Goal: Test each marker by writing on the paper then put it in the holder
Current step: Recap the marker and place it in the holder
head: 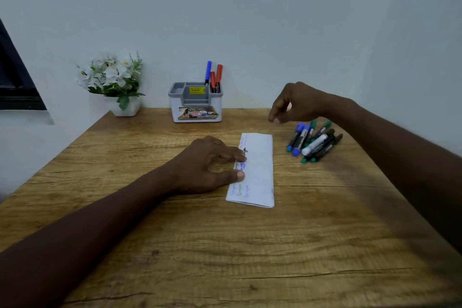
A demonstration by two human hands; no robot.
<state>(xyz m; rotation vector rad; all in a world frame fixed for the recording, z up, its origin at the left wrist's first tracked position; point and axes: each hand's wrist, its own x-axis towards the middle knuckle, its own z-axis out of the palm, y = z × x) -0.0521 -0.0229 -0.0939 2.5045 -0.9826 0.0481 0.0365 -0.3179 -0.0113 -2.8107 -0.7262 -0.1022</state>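
where the holder (195, 110) stands, three markers (213, 79) poke out.

This looks like a small study corner in a home or a modest office. A wood-grain surface (175, 245) sits in the angle of two plain pale walls (250, 7), with a dark, window-like frame (15, 77) at the left edge. Against the back wall stands a white pot of white flowers (112, 77) and, near it, a grey-and-white desk holder (195, 107) with one blue and two red markers (213, 77) upright in its right compartment. A folded paper (260, 170) with handwriting lies mid-surface, and a loose heap of markers (315, 142) lies to its right
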